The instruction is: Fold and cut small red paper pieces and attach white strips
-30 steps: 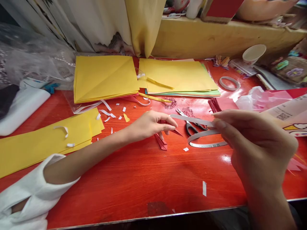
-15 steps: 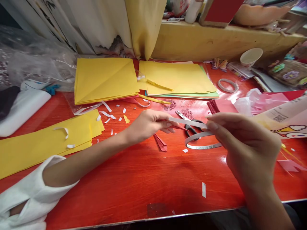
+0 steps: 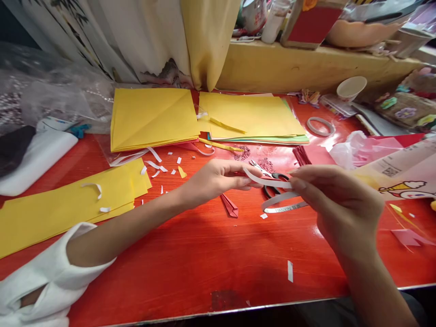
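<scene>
My left hand (image 3: 225, 177) pinches the end of a white tape strip (image 3: 269, 182), with a bit of red paper also at its fingertips. My right hand (image 3: 337, 200) grips the other end of the strip, and the tape roll (image 3: 286, 209) hangs below its fingers in a loop. The strip sags slightly between the hands. Behind it lie scissors (image 3: 279, 176) with black handles, partly covered. A folded red paper piece (image 3: 230, 206) rests on the red table (image 3: 190, 263) below my left hand.
Yellow paper stacks (image 3: 153, 118) (image 3: 252, 113) lie at the back, yellow strips (image 3: 68, 204) at the left. Paper scraps are scattered between. At the right are a second tape roll (image 3: 320, 126), a paper cup (image 3: 351, 88), red folded papers (image 3: 311, 155) and a printed bag (image 3: 402, 172).
The right hand has moved slightly left, closer to the left hand. The strip between them now curves downward instead of being straight. The camera view has shifted slightly.
</scene>
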